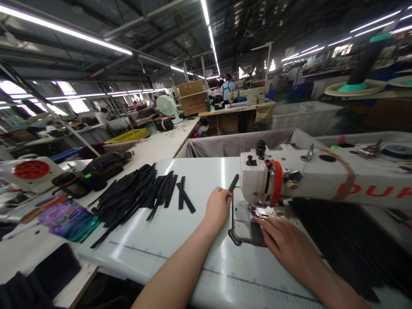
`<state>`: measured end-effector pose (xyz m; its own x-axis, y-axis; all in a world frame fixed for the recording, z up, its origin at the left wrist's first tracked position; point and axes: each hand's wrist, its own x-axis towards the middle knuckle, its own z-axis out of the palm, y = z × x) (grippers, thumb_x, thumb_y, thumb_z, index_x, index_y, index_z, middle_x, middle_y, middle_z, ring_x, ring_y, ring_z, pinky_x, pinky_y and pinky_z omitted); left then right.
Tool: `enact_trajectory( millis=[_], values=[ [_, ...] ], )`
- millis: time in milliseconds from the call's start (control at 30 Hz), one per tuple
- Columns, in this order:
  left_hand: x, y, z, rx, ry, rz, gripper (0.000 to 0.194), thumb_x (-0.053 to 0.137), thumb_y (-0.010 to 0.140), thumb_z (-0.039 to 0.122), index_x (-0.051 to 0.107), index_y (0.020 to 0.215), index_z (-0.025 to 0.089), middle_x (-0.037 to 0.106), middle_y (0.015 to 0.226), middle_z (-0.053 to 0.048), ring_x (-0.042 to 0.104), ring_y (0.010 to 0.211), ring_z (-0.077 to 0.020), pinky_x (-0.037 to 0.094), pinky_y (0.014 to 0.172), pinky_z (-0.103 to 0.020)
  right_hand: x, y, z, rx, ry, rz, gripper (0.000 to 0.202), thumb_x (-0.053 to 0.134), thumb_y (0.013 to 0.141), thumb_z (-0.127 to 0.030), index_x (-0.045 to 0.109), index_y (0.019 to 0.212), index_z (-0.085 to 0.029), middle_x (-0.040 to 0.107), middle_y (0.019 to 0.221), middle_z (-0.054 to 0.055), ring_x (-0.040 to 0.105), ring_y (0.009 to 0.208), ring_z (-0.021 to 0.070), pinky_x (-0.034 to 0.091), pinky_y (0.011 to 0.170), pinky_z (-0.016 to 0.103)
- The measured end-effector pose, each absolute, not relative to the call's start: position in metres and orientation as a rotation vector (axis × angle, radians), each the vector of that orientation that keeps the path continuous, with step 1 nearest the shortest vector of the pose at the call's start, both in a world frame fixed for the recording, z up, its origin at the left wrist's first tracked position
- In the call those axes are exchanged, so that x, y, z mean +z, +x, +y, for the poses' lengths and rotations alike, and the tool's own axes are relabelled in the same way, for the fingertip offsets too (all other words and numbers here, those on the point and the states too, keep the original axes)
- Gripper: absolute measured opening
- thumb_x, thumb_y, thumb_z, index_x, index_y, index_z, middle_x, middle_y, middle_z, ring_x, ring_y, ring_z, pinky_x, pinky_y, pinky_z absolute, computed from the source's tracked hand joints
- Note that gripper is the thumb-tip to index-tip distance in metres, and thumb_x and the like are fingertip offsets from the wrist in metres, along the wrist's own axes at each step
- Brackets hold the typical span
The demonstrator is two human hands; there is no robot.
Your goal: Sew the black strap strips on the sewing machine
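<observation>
My left hand [218, 207] is closed at the left edge of the sewing machine's metal plate [241, 229]. A short black fabric strip [234, 183] sticks out from its curled fingers. My right hand [285, 236] has its fingers pressed together, with the fingertips beside the presser foot [261, 213] of the white sewing machine [309, 176]. Whatever lies under those fingertips is too small and covered to make out. Left of my left hand, two black strips [184, 195] lie crossed on the pale table [206, 171], next to a loose pile of black strips [131, 193].
More long black strips [347, 244] lie right of the machine. At left are a purple and teal pouch [67, 219], a dark flat object [56, 270] and another machine [27, 174]. A cloth-lined bin [225, 143], a fan [168, 106] and a cardboard box [193, 98] stand behind; a person [228, 88] is farther back.
</observation>
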<state>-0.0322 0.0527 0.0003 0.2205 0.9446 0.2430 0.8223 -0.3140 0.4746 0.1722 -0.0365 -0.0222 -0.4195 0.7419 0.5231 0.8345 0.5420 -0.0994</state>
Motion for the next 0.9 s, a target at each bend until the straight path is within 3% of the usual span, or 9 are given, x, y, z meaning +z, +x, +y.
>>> enact_trajectory(
  millis=[67, 133, 300, 433, 500, 633, 767, 900],
  values=[
    [0.003, -0.038, 0.054, 0.722, 2.081, 1.714, 0.029, 0.055, 0.084, 0.012, 0.062, 0.112, 0.014, 0.064, 0.097, -0.010, 0.061, 0.092, -0.0220, 0.047, 0.087, -0.035, -0.023, 0.173, -0.037, -0.233, -1.263, -2.256, 0.031, 0.041, 0.093, -0.017, 0.065, 0.113, -0.017, 0.068, 0.090, 0.008, 0.066, 0.081, 0.0240, 0.056, 0.073, 0.041],
    [0.004, -0.042, 0.055, 0.712, 1.941, 1.706, 0.035, 0.057, 0.079, 0.011, 0.060, 0.114, 0.012, 0.064, 0.089, -0.009, 0.061, 0.089, -0.0231, 0.046, 0.084, -0.035, -0.022, 0.173, -0.038, -0.194, -1.246, -2.251, 0.030, 0.042, 0.094, -0.018, 0.066, 0.112, -0.017, 0.069, 0.091, 0.009, 0.067, 0.084, 0.0241, 0.057, 0.075, 0.041],
    [0.012, -0.049, 0.055, 0.698, 1.707, 1.552, 0.007, 0.059, 0.076, 0.016, 0.061, 0.082, 0.014, 0.053, 0.061, 0.002, 0.053, 0.058, -0.0136, 0.043, 0.057, -0.025, -0.016, 0.170, -0.044, 0.122, -1.214, -2.183, 0.027, 0.043, 0.096, -0.024, 0.067, 0.109, -0.022, 0.069, 0.098, 0.008, 0.067, 0.092, 0.0227, 0.057, 0.080, 0.037],
    [0.029, -0.052, 0.048, 0.695, 1.398, 1.109, 0.015, 0.058, 0.082, 0.029, 0.053, 0.077, 0.016, 0.047, 0.053, 0.006, 0.044, 0.042, -0.0061, 0.029, 0.041, -0.017, -0.010, 0.166, -0.048, 0.517, -1.262, -2.014, 0.028, 0.045, 0.097, -0.035, 0.066, 0.112, -0.024, 0.071, 0.100, 0.007, 0.067, 0.094, 0.0215, 0.056, 0.084, 0.034],
    [0.036, -0.053, 0.042, 0.649, 1.212, 0.802, 0.022, 0.066, 0.078, 0.033, 0.053, 0.084, 0.015, 0.054, 0.056, 0.005, 0.048, 0.042, -0.0058, 0.028, 0.039, -0.015, -0.006, 0.164, -0.051, 0.719, -1.271, -1.957, 0.032, 0.045, 0.097, -0.040, 0.065, 0.116, -0.024, 0.071, 0.097, 0.006, 0.068, 0.091, 0.0209, 0.056, 0.081, 0.033],
    [0.042, -0.053, 0.031, 0.440, 1.133, 0.519, 0.044, 0.080, 0.070, 0.040, 0.055, 0.096, 0.014, 0.068, 0.070, -0.003, 0.064, 0.052, -0.0133, 0.045, 0.043, -0.019, 0.000, 0.160, -0.057, 0.908, -1.217, -1.931, 0.032, 0.052, 0.092, -0.041, 0.067, 0.113, -0.021, 0.072, 0.099, 0.009, 0.069, 0.090, 0.0229, 0.057, 0.079, 0.033],
    [0.042, -0.050, 0.026, 0.412, 1.132, 0.472, 0.043, 0.080, 0.073, 0.041, 0.054, 0.094, 0.015, 0.070, 0.071, -0.003, 0.067, 0.055, -0.0147, 0.051, 0.048, -0.022, 0.005, 0.159, -0.061, 1.018, -1.167, -1.996, 0.027, 0.054, 0.090, -0.036, 0.067, 0.110, -0.023, 0.072, 0.090, 0.006, 0.068, 0.080, 0.0212, 0.056, 0.072, 0.032],
    [0.045, -0.048, 0.024, 0.422, 1.121, 0.484, 0.043, 0.080, 0.071, 0.042, 0.054, 0.091, 0.015, 0.068, 0.068, -0.002, 0.066, 0.053, -0.0128, 0.053, 0.051, -0.022, 0.006, 0.161, -0.063, 1.078, -1.154, -1.998, 0.027, 0.055, 0.091, -0.036, 0.066, 0.113, -0.024, 0.071, 0.090, 0.004, 0.067, 0.082, 0.0207, 0.055, 0.075, 0.032]
  ],
)
